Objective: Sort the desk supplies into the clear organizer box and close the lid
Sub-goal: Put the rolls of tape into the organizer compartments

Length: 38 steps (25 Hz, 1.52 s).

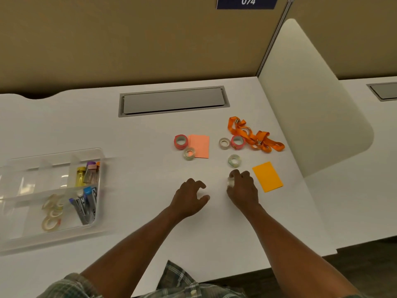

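Our right hand (242, 188) held a clear tape roll (230, 182); our left hand (190, 198) hovered open and empty. Gripped only at the fingertips, the slick roll could have slipped on its way to the organizer box (64, 231).

A dark blue sign (247, 2) on the tan partition wall above the desk reads "074" in white slanted digits; its top is cut off by the frame's edge. Nothing on the desk itself carries lettering that can be read.
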Each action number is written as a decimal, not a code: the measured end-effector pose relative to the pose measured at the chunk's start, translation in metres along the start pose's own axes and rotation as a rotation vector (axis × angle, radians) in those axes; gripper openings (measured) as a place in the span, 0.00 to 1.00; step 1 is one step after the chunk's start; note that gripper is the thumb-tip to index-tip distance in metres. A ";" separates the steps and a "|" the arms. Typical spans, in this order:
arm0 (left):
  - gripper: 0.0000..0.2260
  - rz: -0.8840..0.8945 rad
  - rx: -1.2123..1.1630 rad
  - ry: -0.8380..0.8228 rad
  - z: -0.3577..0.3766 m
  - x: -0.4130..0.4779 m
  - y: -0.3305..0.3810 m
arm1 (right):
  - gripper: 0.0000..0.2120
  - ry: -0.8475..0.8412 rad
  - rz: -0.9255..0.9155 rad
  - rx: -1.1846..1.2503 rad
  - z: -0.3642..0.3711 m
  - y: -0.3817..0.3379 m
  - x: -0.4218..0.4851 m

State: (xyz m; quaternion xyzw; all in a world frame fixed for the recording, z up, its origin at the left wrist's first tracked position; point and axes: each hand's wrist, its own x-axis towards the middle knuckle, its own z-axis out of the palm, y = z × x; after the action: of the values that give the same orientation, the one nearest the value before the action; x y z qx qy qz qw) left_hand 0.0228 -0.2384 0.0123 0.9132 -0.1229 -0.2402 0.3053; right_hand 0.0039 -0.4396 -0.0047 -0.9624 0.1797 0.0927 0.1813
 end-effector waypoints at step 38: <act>0.21 -0.613 -0.912 0.209 -0.131 -0.118 -0.160 | 0.19 -0.561 0.099 0.952 0.044 -0.260 -0.052</act>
State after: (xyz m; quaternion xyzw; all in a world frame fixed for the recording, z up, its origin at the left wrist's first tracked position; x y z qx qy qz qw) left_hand 0.0019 -0.0045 0.0477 0.7015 0.2956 -0.2549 0.5963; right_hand 0.0494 -0.1802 0.0495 -0.7029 0.1914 0.2623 0.6328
